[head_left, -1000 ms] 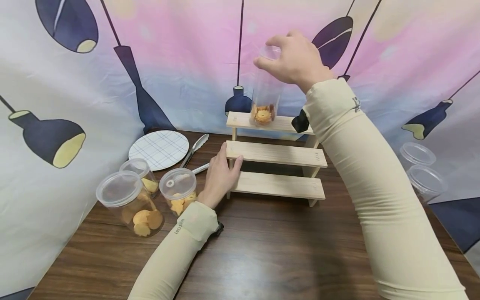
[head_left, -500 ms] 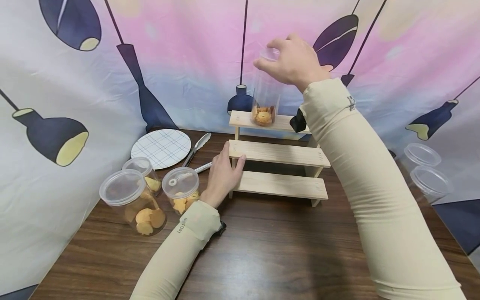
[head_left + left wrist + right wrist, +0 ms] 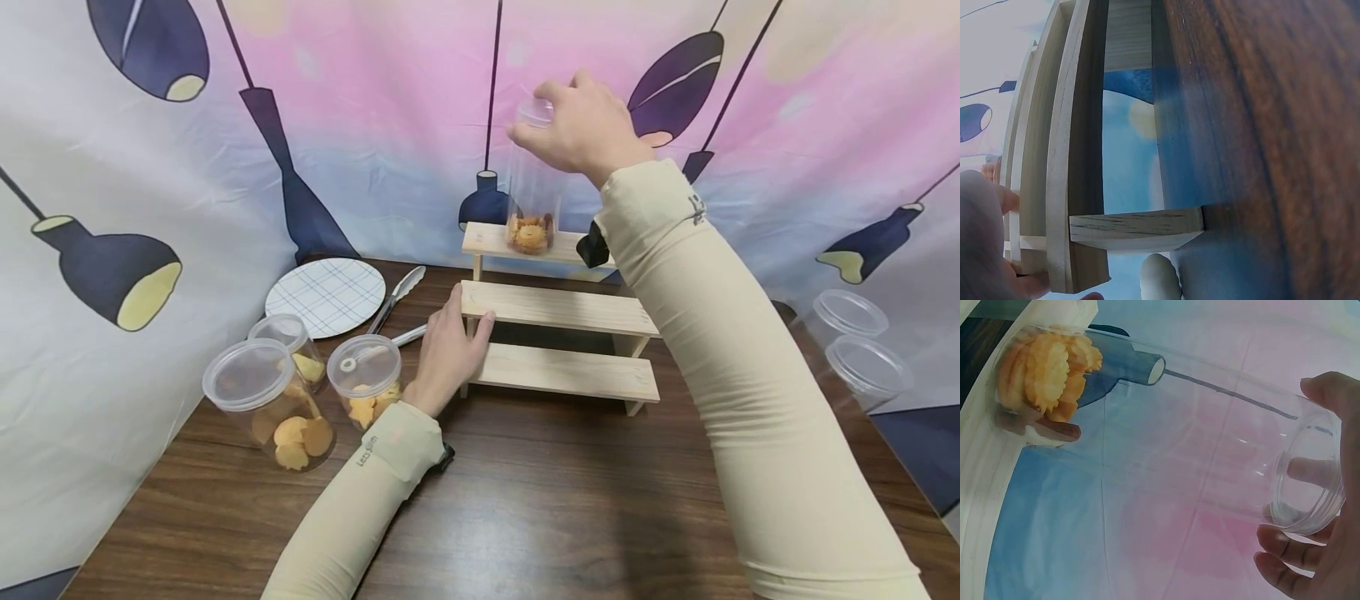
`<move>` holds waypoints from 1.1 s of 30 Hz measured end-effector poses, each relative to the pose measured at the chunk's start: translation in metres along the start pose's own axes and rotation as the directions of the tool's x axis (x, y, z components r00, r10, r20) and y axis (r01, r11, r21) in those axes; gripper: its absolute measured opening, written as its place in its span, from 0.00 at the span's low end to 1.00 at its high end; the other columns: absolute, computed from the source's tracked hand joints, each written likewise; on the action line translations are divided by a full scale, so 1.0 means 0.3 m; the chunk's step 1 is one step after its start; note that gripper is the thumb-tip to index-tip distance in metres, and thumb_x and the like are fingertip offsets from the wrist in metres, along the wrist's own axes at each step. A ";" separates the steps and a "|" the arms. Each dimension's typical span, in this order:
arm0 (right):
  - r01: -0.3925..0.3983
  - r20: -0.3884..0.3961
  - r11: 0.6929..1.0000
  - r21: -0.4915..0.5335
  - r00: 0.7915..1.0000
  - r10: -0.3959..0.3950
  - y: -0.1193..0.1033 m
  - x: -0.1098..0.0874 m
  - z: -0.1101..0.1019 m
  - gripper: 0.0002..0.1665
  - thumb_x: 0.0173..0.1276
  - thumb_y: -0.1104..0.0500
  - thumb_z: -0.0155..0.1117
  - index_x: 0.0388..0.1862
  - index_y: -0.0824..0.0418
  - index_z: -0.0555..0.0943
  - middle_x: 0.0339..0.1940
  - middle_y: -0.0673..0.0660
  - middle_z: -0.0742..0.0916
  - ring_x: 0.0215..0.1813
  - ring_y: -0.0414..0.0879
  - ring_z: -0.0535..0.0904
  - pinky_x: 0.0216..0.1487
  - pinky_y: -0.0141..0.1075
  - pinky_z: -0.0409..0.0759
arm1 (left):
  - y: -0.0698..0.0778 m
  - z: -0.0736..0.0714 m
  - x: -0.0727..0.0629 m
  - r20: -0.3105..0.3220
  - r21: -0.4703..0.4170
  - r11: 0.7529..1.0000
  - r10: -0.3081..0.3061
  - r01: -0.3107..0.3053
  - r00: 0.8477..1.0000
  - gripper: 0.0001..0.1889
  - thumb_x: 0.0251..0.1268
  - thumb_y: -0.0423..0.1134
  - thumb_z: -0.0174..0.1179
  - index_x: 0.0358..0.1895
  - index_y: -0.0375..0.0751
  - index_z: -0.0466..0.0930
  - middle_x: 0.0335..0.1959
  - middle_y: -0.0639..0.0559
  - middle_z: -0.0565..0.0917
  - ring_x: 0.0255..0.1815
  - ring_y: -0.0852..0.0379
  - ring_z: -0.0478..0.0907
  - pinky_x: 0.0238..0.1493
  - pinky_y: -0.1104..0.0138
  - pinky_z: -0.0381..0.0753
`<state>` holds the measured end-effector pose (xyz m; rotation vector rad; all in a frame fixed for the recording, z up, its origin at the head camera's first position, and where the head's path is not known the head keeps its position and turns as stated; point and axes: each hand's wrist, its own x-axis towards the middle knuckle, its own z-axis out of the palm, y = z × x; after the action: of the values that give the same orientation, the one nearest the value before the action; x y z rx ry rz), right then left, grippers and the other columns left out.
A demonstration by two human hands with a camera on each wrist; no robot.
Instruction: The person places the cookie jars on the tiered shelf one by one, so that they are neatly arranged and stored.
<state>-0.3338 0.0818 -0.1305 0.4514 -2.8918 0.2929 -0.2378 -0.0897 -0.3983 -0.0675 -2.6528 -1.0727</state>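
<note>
In the head view, a tall clear jar (image 3: pixel 534 183) with a few cookies (image 3: pixel 531 235) at its bottom stands nearly upright on the top board, toward its left end. My right hand (image 3: pixel 585 125) grips its rim from above; the right wrist view shows thumb and fingers (image 3: pixel 1291 547) around the round top. A three-tier wooden shelf (image 3: pixel 558 306) stands on the table. Its left end is held by my left hand (image 3: pixel 450 350), thumb at the front edge of the middle board. In the left wrist view, the fingers (image 3: pixel 1029 284) lie against the board ends.
Left of the shelf are a large cookie jar (image 3: pixel 266 400), a smaller jar (image 3: pixel 292 342) and a jar of star-shaped cookies (image 3: pixel 365 379). Behind them lie a checked plate (image 3: pixel 326 297) and tongs (image 3: pixel 397 296). Two clear containers (image 3: pixel 866 375) stand at the right edge. A printed curtain (image 3: pixel 390 167) hangs behind.
The tall jar's top has shifted slightly left, so it stands straighter, with my right hand still gripping it. My left hand keeps its place on the shelf. The head view has shifted slightly.
</note>
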 end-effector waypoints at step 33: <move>0.024 -0.128 0.996 -0.087 0.991 -0.035 0.386 -0.450 -0.058 0.51 0.67 0.29 0.56 0.82 0.46 0.53 0.67 0.77 0.69 0.62 0.74 0.66 0.57 0.69 0.62 | -0.006 0.017 0.013 0.047 -0.016 1.000 0.003 -0.002 0.999 0.42 0.74 0.62 0.47 0.81 0.42 0.46 0.77 0.42 0.62 0.74 0.39 0.61 0.72 0.48 0.62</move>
<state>-0.2419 0.2314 -0.1632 0.4426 -2.7564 0.1864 -0.2430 -0.0877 -0.4021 -0.1011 -2.6850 -1.1053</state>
